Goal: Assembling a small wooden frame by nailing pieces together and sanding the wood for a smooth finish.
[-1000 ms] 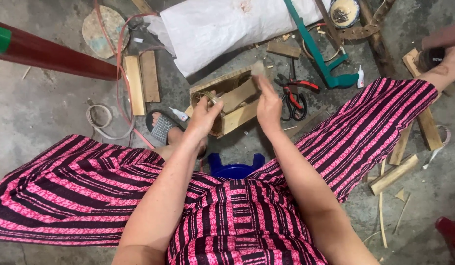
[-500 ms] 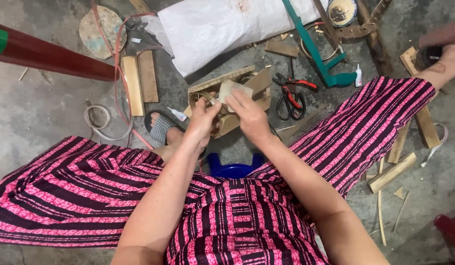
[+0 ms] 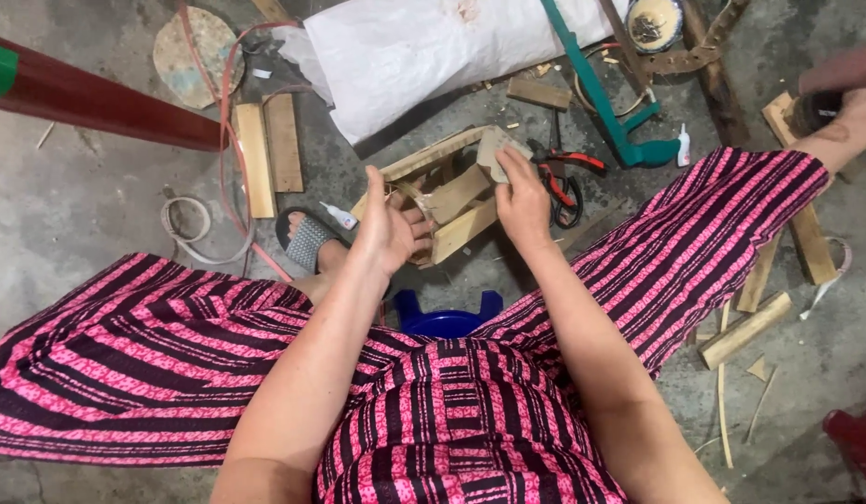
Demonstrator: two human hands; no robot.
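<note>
Wooden frame (image 3: 451, 191) is partly assembled, slats joined but loose offcuts lie on the floor. Left hand (image 3: 391, 229) steadies it, grip curled around a slat. Right hand (image 3: 523, 201) pinches a small block (image 3: 493, 149) against the top edge; judged not yet fixed.

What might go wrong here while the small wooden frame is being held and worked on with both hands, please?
The left hand grips rough slats inside the wooden frame, so splinters seem possible. The right hand presses a small flat piece on the frame's top edge; it could slip off. Pliers and loose offcuts lie on the floor by the sandalled foot, a likely tripping or stubbing hazard.
</note>
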